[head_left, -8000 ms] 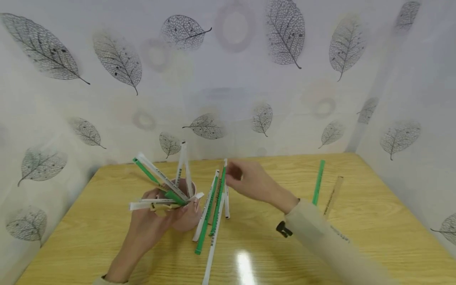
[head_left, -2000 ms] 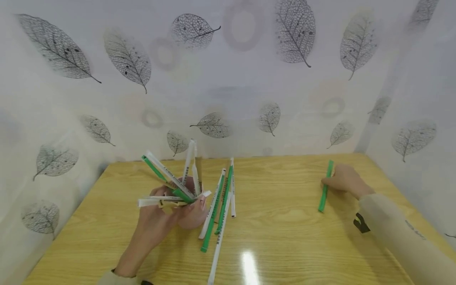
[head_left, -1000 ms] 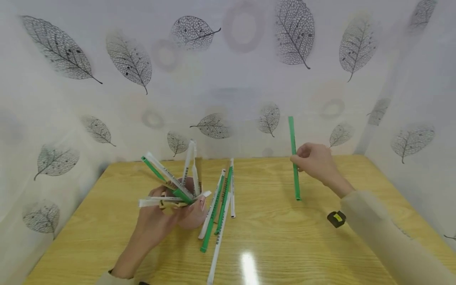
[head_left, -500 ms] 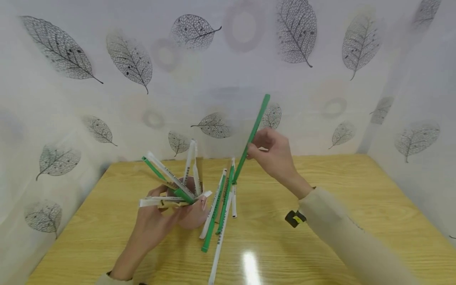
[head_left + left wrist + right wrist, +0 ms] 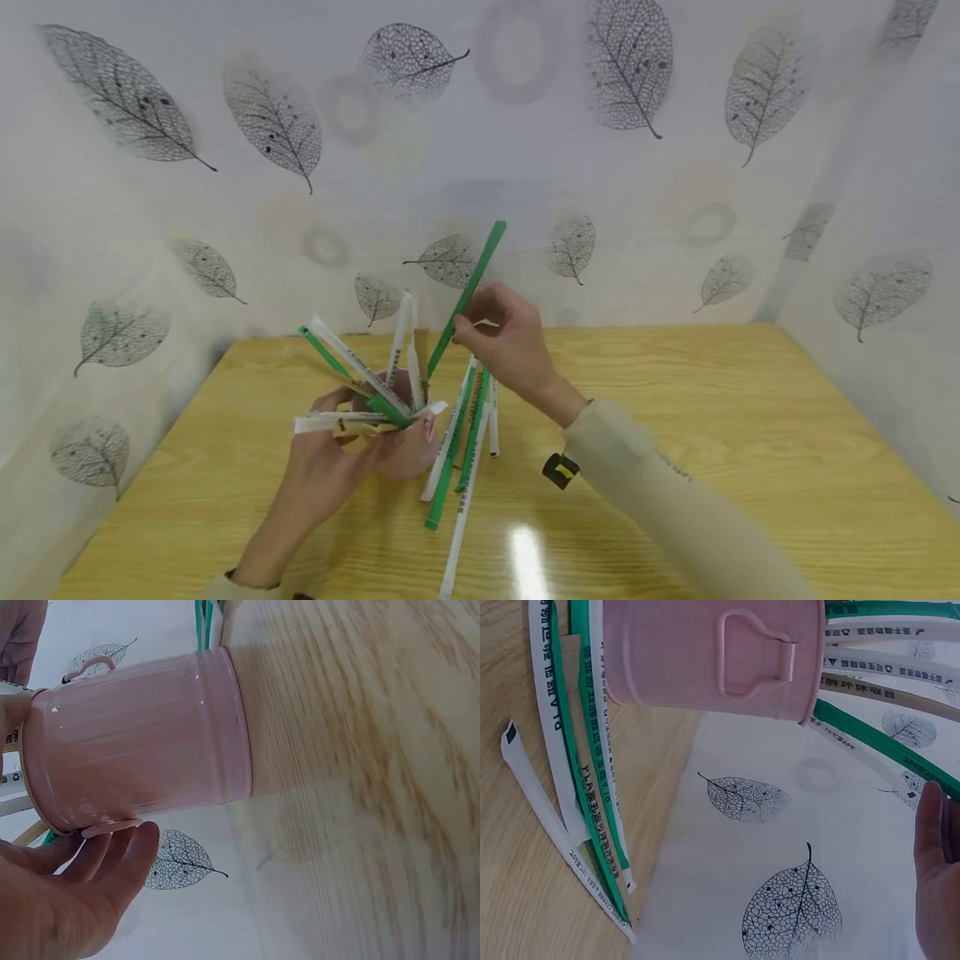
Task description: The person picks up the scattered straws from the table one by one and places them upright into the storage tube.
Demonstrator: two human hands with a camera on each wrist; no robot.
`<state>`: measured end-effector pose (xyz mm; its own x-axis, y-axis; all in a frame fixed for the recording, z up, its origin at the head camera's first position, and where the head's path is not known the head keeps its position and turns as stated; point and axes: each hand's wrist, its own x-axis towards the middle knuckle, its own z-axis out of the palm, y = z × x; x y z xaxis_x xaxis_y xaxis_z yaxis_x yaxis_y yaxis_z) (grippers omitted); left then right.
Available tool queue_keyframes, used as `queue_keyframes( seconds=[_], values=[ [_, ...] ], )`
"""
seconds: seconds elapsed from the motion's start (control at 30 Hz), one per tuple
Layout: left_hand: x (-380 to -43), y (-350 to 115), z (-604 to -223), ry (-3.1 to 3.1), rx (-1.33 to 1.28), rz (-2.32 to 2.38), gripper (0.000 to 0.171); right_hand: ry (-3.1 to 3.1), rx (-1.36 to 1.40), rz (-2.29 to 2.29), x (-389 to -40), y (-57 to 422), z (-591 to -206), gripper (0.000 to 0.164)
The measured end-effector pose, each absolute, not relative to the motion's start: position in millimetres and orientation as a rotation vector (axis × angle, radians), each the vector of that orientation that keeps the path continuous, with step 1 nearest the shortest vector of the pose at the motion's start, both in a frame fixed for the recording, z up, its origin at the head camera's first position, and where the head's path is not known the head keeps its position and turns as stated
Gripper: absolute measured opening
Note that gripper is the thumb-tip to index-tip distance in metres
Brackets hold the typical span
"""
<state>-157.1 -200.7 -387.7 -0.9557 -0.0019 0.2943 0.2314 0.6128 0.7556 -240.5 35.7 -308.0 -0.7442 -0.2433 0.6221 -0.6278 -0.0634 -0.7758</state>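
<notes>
My left hand grips a small pink metal pail near its rim, fingers by one of its side handles. The pail stands upright on the table, with several white, green and brown paper-wrapped straws fanning out of its mouth. My right hand pinches a green wrapped straw between thumb and fingers, slanted above the pail. In the right wrist view this straw reaches the pail's rim, its lower end hidden there.
Just right of the pail, several more wrapped straws lie in a loose pile, white, green and brown. The wood-grain table backs onto a pale leaf-print sheet. A black clip-like piece shows beside my right wrist.
My right hand took the green straw from the table's right side, lifted it and carried it left to the pail. A brown straw from there now stands in the pail. The left hand stayed put.
</notes>
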Motion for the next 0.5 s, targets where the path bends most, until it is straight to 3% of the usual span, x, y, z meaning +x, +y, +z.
queue_keyframes(
  seconds=[0.23,0.5],
  values=[
    [-157,-201,-389,-2.545,-0.200,-1.424,0.059,-2.040,1.113,1.728,-235,24,-322,0.012],
    [-157,-202,-390,-2.536,-0.218,-1.472,0.059,-2.194,1.320,1.462,-251,17,-365,0.013]
  ],
)
